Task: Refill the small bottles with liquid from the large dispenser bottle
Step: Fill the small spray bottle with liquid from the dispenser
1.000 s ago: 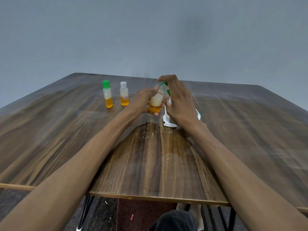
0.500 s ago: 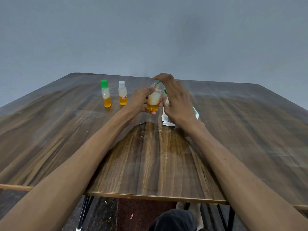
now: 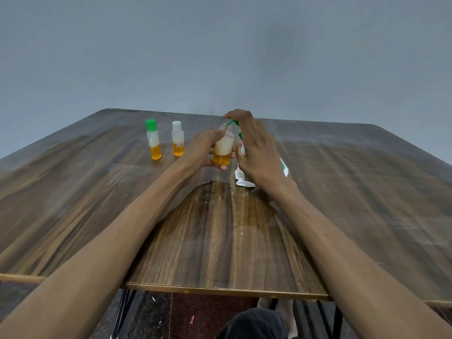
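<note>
We are looking from a single head camera, facing forward and down across the table (image 3: 220, 241) toward a grey wall (image 3: 220, 57). Our forearms are reaching in from the bottom corners; the near table edge is lying close below us.

Left hand (image 3: 204, 149) grips open small bottle (image 3: 222, 150), orange liquid low, foam above. Right hand (image 3: 256, 150) atop green pump (image 3: 231, 122) of large dispenser bottle (image 3: 283, 166), mostly hidden. Green-capped bottle (image 3: 153, 140) and white-capped bottle (image 3: 178, 139) upright at left on wooden table (image 3: 220, 241).
</note>
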